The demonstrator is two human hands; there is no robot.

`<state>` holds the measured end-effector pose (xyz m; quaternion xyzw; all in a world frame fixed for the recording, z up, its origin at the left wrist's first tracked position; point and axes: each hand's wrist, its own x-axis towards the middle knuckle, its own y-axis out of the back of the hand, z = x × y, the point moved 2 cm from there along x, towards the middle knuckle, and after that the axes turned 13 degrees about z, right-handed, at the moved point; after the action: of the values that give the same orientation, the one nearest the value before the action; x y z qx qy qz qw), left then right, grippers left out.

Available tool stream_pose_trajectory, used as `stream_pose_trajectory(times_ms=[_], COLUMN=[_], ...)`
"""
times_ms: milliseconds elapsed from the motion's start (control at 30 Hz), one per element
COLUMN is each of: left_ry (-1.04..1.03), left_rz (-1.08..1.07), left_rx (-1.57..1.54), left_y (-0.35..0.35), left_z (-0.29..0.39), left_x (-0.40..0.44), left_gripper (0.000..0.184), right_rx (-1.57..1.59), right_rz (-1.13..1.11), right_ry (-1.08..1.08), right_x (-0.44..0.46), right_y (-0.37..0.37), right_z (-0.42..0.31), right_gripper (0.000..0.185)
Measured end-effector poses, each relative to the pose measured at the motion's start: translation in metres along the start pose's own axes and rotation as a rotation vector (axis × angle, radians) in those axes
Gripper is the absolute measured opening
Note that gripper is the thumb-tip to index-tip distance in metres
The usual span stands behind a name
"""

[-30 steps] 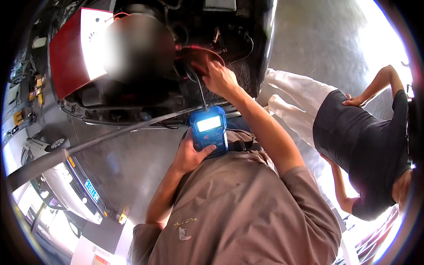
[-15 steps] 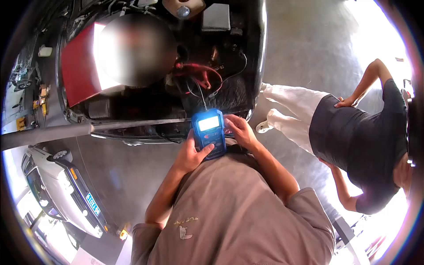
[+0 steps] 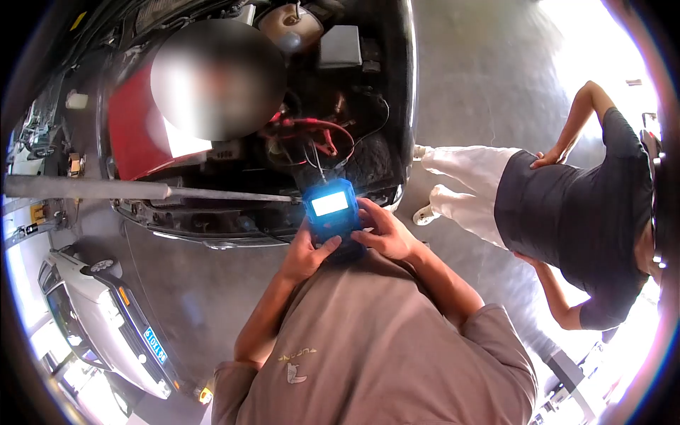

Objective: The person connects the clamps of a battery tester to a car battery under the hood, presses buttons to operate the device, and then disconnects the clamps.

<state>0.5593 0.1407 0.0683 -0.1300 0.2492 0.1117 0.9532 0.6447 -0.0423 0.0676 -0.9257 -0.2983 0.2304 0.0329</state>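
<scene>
A blue handheld battery tester with a glowing screen is held upright in front of my belly, at the car's front edge. My left hand wraps its left side, thumb lying on the lower front. Around the right edge closes my right hand, its thumb over the lower keys. Thin leads run from the tester's top into the engine bay. A red clamp with red cable lies there, just beyond the tester. The print on the tester is too blurred to read.
A prop rod crosses the engine bay from the left. A red-and-white box lies in the bay, partly under a blurred patch. To the right stands a person in a dark shirt. A white vehicle is parked at lower left.
My right hand has moved further onto the tester, its thumb now over the lower front. The tester has shifted slightly down, and the view has turned a little.
</scene>
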Motion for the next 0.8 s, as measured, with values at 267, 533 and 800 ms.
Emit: stream_pose_trajectory(times_ms=[267,533,800], left_ry=[-0.063,-0.098,-0.103], left_rz=[-0.03,-0.027,-0.011], left_rx=[0.106,0.133,0.146], left_y=[0.003,0.004,0.004], left_z=[-0.001,-0.004,-0.01], left_x=[-0.001,-0.001,-0.001], left_gripper=[0.06,0.056,0.057], right_rx=[-0.061,-0.048,-0.105], right_rz=[-0.025,0.049,0.09], right_ry=[-0.076,-0.076,-0.004], right_x=[-0.004,-0.008,-0.011], right_y=[0.003,-0.003,-0.005], right_z=[0.003,0.014,0.013], right_gripper=[0.063,0.067,0.068])
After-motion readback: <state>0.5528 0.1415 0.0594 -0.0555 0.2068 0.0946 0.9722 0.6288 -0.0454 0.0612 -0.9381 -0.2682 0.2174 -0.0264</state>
